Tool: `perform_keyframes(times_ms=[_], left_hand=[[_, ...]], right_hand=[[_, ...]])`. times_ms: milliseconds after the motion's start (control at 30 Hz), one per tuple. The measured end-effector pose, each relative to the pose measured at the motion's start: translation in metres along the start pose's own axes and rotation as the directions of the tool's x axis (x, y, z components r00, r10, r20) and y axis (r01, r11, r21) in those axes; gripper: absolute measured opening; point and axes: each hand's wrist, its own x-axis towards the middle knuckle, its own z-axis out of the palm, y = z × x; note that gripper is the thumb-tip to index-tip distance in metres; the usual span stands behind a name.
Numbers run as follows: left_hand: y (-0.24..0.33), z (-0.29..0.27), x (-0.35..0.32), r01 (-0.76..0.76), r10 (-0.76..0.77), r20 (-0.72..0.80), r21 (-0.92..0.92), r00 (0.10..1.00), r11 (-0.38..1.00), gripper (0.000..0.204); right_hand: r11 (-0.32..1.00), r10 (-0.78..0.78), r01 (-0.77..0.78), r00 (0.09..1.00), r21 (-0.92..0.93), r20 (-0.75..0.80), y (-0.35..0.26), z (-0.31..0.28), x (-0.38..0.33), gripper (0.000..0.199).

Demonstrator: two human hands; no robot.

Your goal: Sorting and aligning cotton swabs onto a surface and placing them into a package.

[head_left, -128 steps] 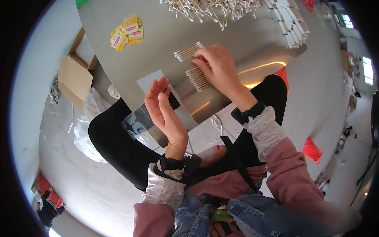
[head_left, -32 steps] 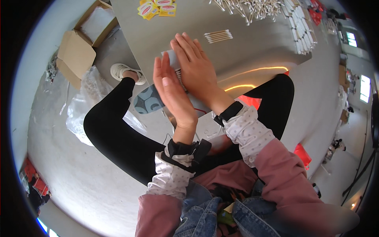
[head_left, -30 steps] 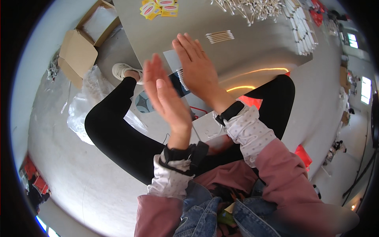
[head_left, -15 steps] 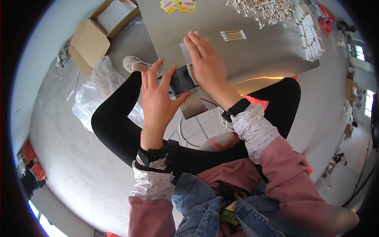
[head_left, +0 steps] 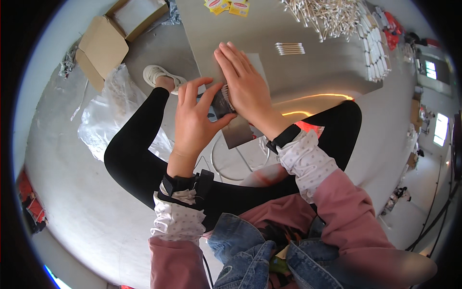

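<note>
My right hand lies flat and tilted, its fingers straight and side by side, along a short row of cotton swabs. Most of that row is hidden beneath the palm. My left hand faces it with curved, spread fingers. Its index fingertip is near the row's far end and its thumb near the close end; firm contact cannot be made out. Under both hands is a glossy dark sheet reaching past the table edge. A pale translucent sheet shows beyond my right hand.
On the metal table lie a small row of cotton swabs, a loose swab heap, white bundles and yellow packets. An open cardboard box and clear plastic bag sit on the floor at left.
My left thumb and index finger have come closer to the swab row beside my right palm. My right hand has shifted slightly left and covers more of it. The whole view has shifted a little.
</note>
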Motion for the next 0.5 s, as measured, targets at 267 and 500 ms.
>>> perform_keyframes(times_ms=[267, 500], left_hand=[[-0.004, -0.004, 0.001, -0.012, 0.016, 0.037, -0.118, 0.999, 0.993, 0.067], [-0.005, 0.001, -0.002, -0.019, 0.018, -0.01, -0.104, 1.0, 0.994, 0.064]], right_hand=[[1.0, 0.008, -0.008, 1.0, 0.018, 0.016, -0.002, 0.001, 0.0, 0.052], [0.997, 0.068, -0.067, 0.997, 0.041, -0.02, -0.012, 0.007, -0.003, 0.051]])
